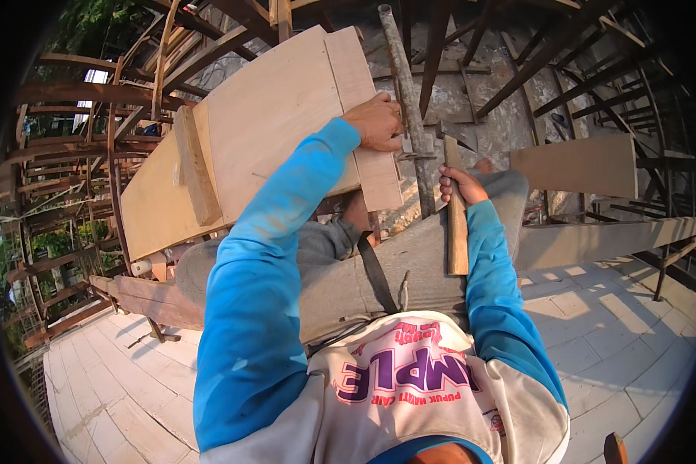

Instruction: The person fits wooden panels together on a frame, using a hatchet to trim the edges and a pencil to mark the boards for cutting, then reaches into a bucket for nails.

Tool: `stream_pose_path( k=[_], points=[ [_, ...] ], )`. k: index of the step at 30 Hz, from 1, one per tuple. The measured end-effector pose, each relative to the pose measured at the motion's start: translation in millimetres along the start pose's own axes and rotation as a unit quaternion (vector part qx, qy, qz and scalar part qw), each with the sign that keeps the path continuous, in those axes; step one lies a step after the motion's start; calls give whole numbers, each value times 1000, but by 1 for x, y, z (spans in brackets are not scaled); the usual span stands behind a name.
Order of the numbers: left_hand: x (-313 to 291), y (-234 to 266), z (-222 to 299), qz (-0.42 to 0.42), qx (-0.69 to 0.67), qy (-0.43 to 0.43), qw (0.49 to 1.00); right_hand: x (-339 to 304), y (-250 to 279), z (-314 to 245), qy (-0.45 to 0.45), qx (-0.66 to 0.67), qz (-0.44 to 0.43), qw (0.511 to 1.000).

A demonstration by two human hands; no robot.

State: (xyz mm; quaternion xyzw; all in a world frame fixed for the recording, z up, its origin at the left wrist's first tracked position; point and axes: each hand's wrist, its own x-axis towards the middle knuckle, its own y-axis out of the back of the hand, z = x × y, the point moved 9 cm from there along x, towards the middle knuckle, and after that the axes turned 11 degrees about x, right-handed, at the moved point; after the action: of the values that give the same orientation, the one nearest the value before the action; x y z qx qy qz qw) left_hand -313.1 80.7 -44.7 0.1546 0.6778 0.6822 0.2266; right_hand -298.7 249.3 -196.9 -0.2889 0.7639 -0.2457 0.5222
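In my right hand (462, 185) is a hammer (457, 240); its pale wooden handle lies along my thigh and its dark metal head points away from me. The fingers wrap the handle just below the head. My left hand (375, 122) rests at the right edge of a narrow plywood strip (375, 174), fingers curled together. Whatever they pinch is hidden. The strip lies along the right end of a large plywood sheet (274, 108). A short wooden batten (197, 166) sits across the sheet's left part. A thin nail-like piece (260, 175) shows beside my left forearm.
A round pole (410, 100) slants just right of my left hand. Another plywood panel (576, 166) lies to the right. Timber framing (77, 93) fills the left, with a beam (611, 240) at right. Below is a pale floor (124, 387), with rough ground beyond my legs.
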Motion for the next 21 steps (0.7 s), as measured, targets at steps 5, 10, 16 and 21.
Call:
stream_pose_path(
  k=[5, 10, 16, 21],
  points=[
    [7, -5, -30, 34, -9, 28, 999, -9, -19, -13, 14, -26, -14, 999],
    [-5, 2, -52, 115, -8, 95, 989, -26, -60, -22, 52, -43, -52, 996],
    [-6, 17, -49, 192, -22, 108, 975, -17, -109, -18, 146, -90, -89, 981],
    [-11, 22, -46, 226, -31, 107, 968, -4, -107, -11, 169, -118, -40, 978]
  ],
)
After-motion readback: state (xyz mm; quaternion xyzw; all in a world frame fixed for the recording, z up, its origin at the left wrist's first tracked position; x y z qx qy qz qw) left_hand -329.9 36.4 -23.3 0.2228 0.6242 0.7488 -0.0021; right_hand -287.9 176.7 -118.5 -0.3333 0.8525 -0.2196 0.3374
